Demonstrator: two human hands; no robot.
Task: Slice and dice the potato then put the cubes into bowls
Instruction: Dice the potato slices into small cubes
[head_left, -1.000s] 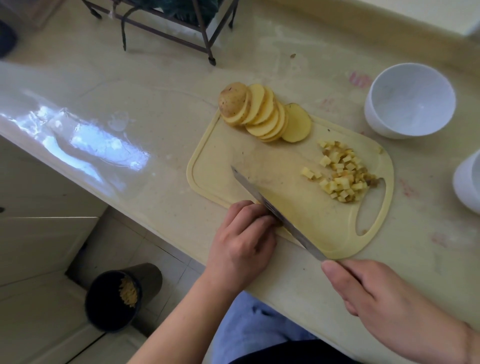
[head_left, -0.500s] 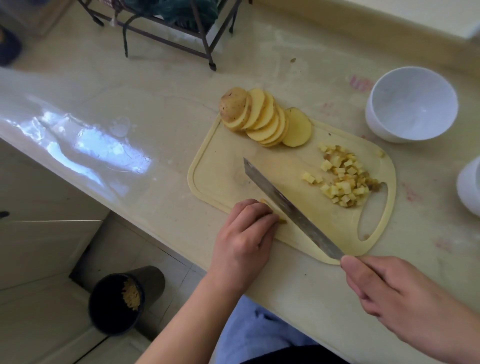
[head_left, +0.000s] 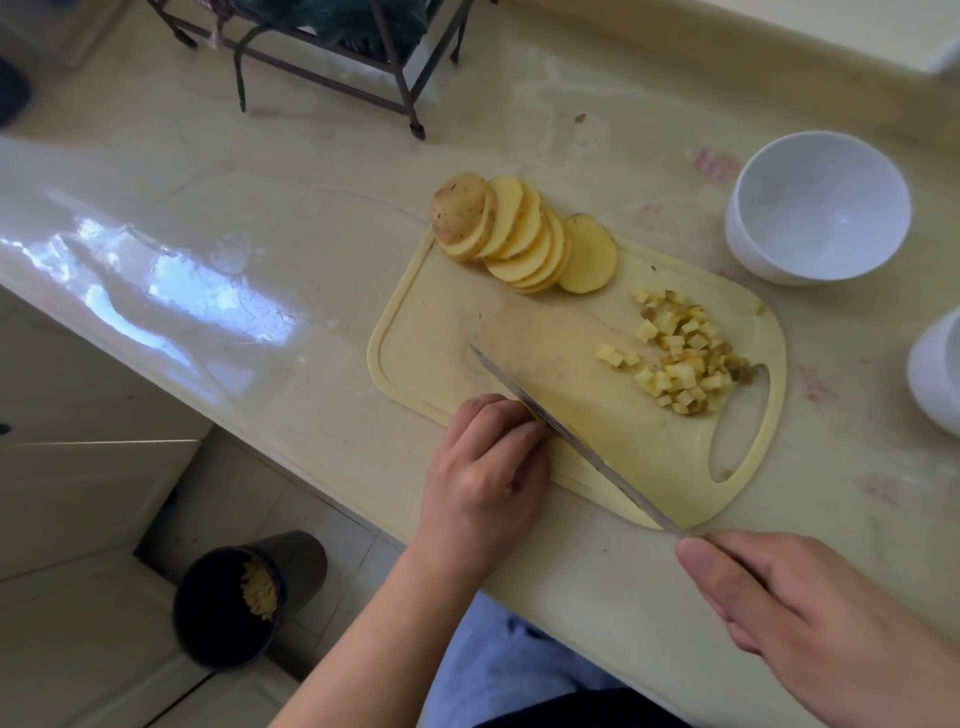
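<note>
Head view: potato piece (head_left: 540, 415) under left fingers (head_left: 514, 431).

My potato slices (head_left: 524, 236) lean in a row at the far edge of the yellow cutting board (head_left: 452, 317). Little potato cubes (head_left: 683, 353) sit piled near its handle hole. Two white bowls (head_left: 815, 208) wait beside the board.
</note>
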